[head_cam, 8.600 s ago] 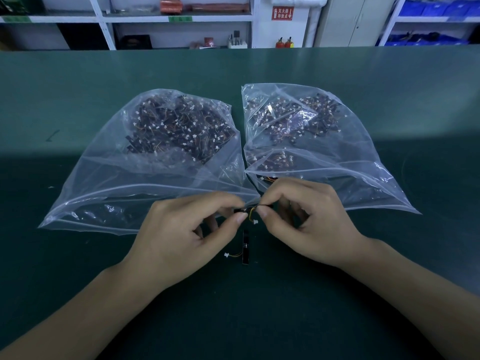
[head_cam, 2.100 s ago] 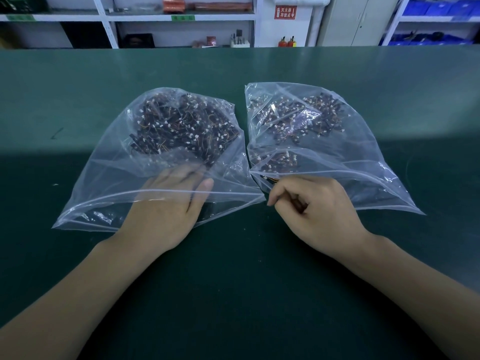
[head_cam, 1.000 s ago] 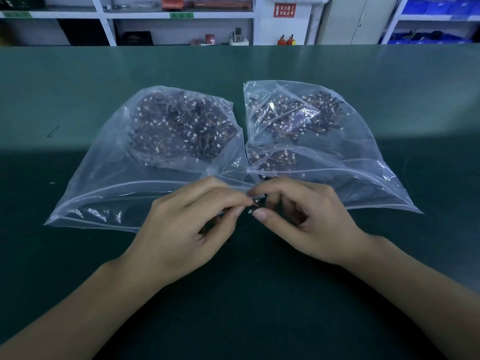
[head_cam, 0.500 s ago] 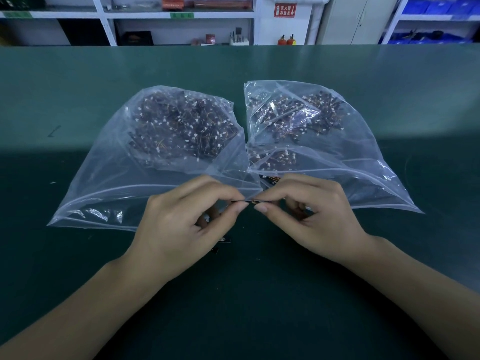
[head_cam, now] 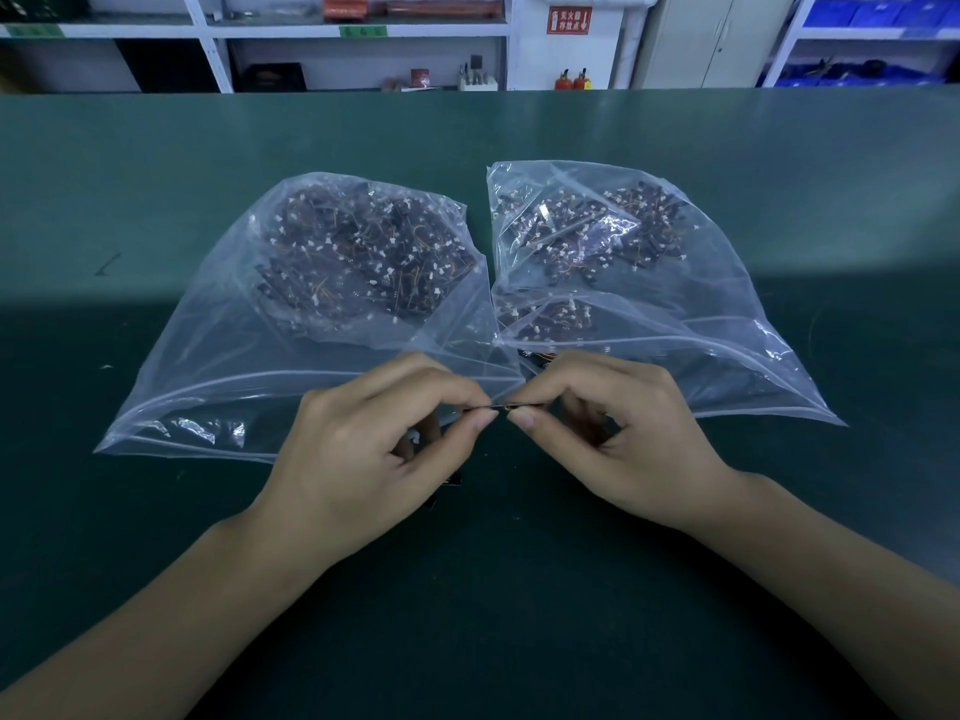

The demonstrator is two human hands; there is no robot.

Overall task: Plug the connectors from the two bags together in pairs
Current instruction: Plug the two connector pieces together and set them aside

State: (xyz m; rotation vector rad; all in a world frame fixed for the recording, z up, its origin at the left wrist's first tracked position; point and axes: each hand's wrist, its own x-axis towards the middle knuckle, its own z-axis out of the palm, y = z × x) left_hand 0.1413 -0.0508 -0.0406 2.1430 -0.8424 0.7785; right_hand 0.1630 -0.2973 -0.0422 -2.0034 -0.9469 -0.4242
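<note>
A thin wired connector (head_cam: 503, 406) is being held level, its long axis running left to right, just in front of the mouths of two clear bags (head_cam: 291, 366) (head_cam: 717, 324) on the green table (head_cam: 156, 174). It is being pinched between thumb and forefinger by the left hand (head_cam: 384, 449) and right hand (head_cam: 618, 433). A red sign (head_cam: 570, 20) with white characters, too small to read, is being shown on the far wall.

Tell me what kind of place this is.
Most likely an electronics assembly workshop or small factory. A long green work mat holds two clear bags of small wired connectors, metal storage shelves line the back wall, and blue parts bins sit on racks at the right.
</note>
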